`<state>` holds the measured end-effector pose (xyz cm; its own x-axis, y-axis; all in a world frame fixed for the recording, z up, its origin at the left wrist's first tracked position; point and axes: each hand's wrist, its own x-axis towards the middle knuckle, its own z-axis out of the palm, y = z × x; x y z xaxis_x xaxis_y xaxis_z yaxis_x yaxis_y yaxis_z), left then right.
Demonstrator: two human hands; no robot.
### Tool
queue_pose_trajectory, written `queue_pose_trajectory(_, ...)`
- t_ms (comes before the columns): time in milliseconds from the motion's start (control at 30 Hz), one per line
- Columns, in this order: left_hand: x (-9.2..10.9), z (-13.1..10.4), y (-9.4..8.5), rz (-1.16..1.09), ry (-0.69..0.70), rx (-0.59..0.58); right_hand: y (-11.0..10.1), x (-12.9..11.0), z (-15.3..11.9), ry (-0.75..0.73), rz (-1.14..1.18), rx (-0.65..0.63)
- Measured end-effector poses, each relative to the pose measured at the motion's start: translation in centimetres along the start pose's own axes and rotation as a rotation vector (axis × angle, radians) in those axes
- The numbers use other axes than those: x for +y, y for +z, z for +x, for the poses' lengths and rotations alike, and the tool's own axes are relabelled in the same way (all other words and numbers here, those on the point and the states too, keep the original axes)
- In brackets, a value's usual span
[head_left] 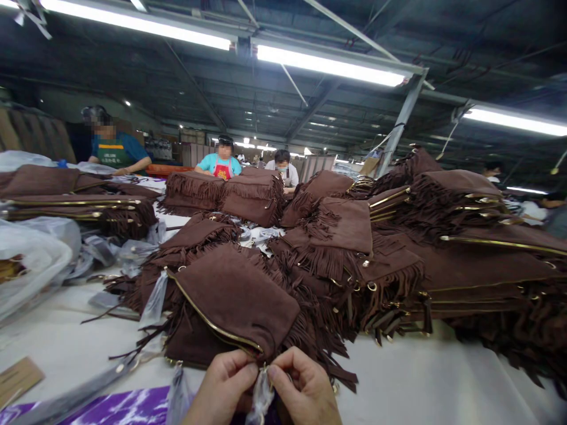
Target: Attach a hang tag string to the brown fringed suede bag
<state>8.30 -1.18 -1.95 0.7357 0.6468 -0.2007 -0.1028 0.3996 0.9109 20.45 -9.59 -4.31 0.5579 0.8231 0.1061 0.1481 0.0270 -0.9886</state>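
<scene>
Beneath everything, a pale desk (420, 378), running far beyond the fingers on both sides. Ahead and to the right of the fingers, a big heap of brown fringed bags (443, 248) with gold zips, stacked in layers. Further off past the fingers, more stacked bags (221, 198), and behind those three seated people (221, 159) at work, hands apart from the two near ones. Off to the left of the fingers, clear plastic wrapping (31, 260) in loose bundles, with another flat pile of bags (75, 200) behind it. Low left of the fingers, a purple patterned sheet (115, 407) and a slip of brown card (18, 378).

Directly above the fingers, touching them, one brown fringed bag (234, 301) lying tilted on the desk, gold zip (212, 324) running diagonally down to its near corner. Left hand (221, 389) and right hand (305, 389) close together at that corner, thumbs and forefingers (248, 370) pinched nearly closed around the small metal zip end and a scrap of clear plastic (261, 398) hanging between them. Exactly which fingers grip the metal piece and which the plastic: cannot tell, too small and partly covered.
</scene>
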Motion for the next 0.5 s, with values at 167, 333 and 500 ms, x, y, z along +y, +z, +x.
queue_pose_trajectory(167, 1.0, -0.3, -0.3, 0.231, 0.133, -0.002, 0.1, -0.5, 0.0, -0.011, -0.043, -0.016)
queue_pose_trajectory(333, 0.4, -0.1, -0.9, 0.313, 0.148, -0.007, -0.3, -2.1, -0.3, 0.009, -0.015, -0.169)
queue_pose_trajectory(500, 2.2, -2.2, -1.4, 0.758, 0.488, 0.228, -1.7, -4.0, -0.2, -0.141, -0.251, -0.19)
